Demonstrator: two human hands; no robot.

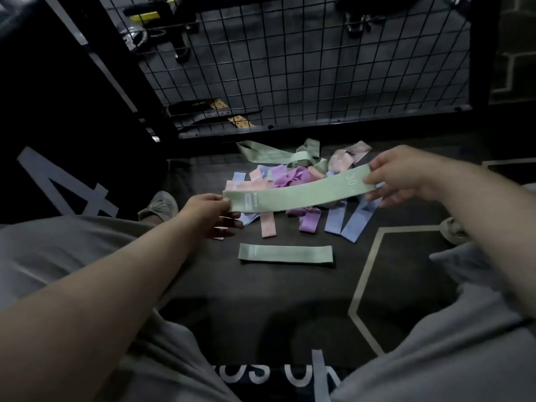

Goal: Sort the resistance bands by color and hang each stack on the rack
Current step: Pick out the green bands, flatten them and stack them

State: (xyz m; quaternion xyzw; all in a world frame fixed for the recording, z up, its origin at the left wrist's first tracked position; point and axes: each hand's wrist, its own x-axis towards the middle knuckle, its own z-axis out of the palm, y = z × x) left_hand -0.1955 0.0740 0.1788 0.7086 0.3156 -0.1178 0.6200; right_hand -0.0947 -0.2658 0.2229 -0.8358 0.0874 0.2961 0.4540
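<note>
A green resistance band [301, 190] is stretched flat in the air between my hands. My left hand [208, 212] pinches its left end and my right hand [406, 174] pinches its right end, near the printed "30". Below it on the dark floor lies a second green band [285, 253], flat and alone. Behind the held band sits a mixed pile of bands [293, 181]: pink, purple, blue and more green ones [272, 153], tangled and overlapping.
A black wire-mesh panel [304, 68] stands upright just beyond the pile, in a dark frame. A black padded box [58, 126] with a white "4" is at the left. My grey-clad knees [478, 314] flank the floor mat, with a shoe [159, 206] at the left.
</note>
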